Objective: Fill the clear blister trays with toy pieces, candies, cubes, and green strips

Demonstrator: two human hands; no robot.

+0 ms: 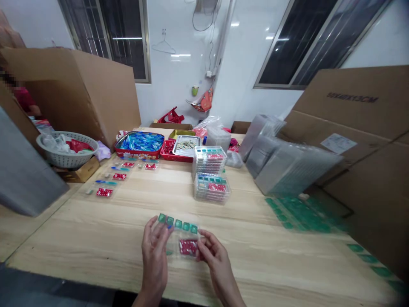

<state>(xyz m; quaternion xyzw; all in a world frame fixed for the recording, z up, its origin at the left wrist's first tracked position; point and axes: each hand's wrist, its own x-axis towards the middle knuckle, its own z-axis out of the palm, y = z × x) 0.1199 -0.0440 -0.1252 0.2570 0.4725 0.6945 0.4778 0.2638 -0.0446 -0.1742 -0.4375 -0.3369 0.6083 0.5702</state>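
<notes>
Between my two hands, just above the near part of the table, is a clear plastic case (174,243). Along its far edge runs a row of several green square pieces (178,224), and a red patterned packet (188,247) lies in its right half. My left hand (155,249) grips the case's left side, fingers curled over a small blue bit. My right hand (212,256) pinches the right side beside the red packet. Farther off stand two stacks of similar filled cases, the nearer stack (212,188) in front of the farther one (209,160).
Open cases with red packets (104,192) lie at left. Behind them are a red tin of blue items (140,143) and a metal tray of small pieces (186,145). A grey basket (68,149) sits left; clear case stacks (294,166) and green strips (300,215) lie right.
</notes>
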